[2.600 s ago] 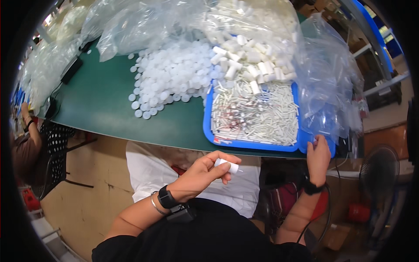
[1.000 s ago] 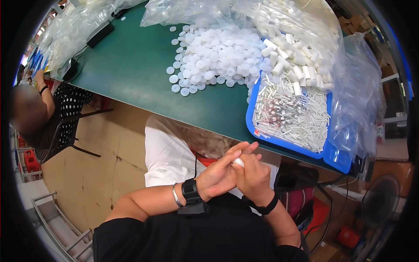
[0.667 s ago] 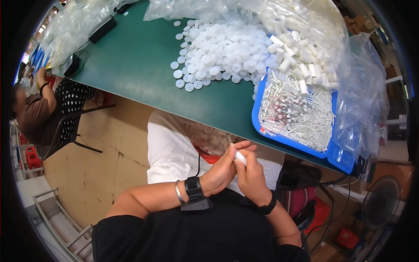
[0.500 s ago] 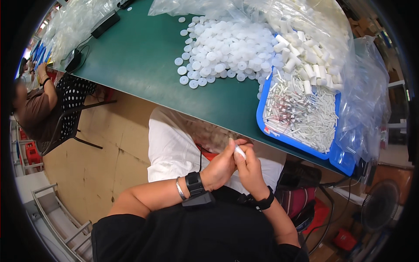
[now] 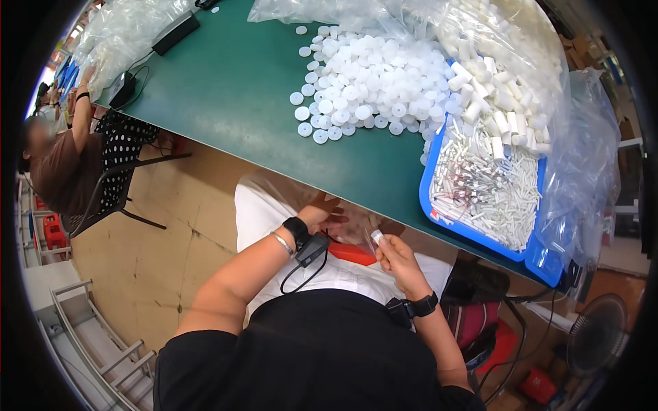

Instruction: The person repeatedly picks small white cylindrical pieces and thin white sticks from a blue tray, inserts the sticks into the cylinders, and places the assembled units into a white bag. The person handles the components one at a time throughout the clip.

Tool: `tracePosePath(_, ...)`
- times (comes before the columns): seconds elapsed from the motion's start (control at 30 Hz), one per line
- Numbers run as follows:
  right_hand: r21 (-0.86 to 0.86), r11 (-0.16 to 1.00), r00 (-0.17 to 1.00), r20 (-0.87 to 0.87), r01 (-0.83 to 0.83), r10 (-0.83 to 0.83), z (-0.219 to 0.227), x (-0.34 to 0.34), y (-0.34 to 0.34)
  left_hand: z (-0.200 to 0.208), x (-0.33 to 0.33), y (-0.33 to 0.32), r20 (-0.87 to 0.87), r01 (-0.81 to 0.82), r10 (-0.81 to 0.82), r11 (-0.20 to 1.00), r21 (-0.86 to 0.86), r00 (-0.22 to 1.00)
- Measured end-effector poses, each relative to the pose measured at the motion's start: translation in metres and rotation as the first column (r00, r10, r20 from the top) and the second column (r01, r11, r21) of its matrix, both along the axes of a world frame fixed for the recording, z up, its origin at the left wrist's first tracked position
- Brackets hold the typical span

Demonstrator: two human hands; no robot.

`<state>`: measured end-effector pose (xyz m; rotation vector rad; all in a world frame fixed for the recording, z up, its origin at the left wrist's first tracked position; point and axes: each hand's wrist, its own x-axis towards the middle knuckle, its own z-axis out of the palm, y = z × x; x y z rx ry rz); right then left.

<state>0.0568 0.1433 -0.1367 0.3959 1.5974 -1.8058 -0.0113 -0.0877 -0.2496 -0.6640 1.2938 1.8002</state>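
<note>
My right hand (image 5: 402,264) pinches a small white cylinder (image 5: 377,235) between thumb and fingers, above my lap and just off the table's near edge. To its left, my left hand (image 5: 321,214) has its fingers apart and holds nothing that I can see. Its fingertips are close under the table edge, by a clear plastic bag (image 5: 284,194) over my lap. On the table, a blue tray (image 5: 426,185) holds many thin white tubes (image 5: 510,212) and some small metallic and reddish pieces. Thicker white cylinders (image 5: 508,123) are heaped at its far end.
Translucent white discs (image 5: 373,75) lie in a wide pile on the green table (image 5: 233,103). Clear plastic bags (image 5: 582,151) stand at the right. A black adapter (image 5: 175,33) with cables is far left. Another person (image 5: 65,161) sits at the left; a fan (image 5: 598,329) stands lower right.
My hands were together around the white piece; now they are apart. The left has moved away, leftward and toward the table edge, its fingers spread. The right keeps a white cylinder, slightly to the right.
</note>
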Motion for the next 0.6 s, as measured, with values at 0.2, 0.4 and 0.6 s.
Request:
tracePosePath(0.2, 0.054, 0.999, 1.000, 0.030, 0.009, -0.010, 0.001, -0.005, 0.004, 0.024, 0.001, -0.037, 0.106, 0.232, -0.215, 0.956, -0.181, 0.971)
tracePosePath(0.4, 0.023, 0.999, 0.998, -0.054, -0.036, 0.037, -0.008, -0.018, 0.002, 0.048, 0.050, -0.102, 0.205, 0.367, -0.323, 0.901, -0.232, 0.924)
tracePosePath(0.6, 0.078, 0.994, 0.988, -0.130, -0.079, 0.088, -0.044, -0.016, 0.003, 0.046, 0.079, -0.105, 0.086, 0.395, -0.386, 0.905, -0.159, 0.919)
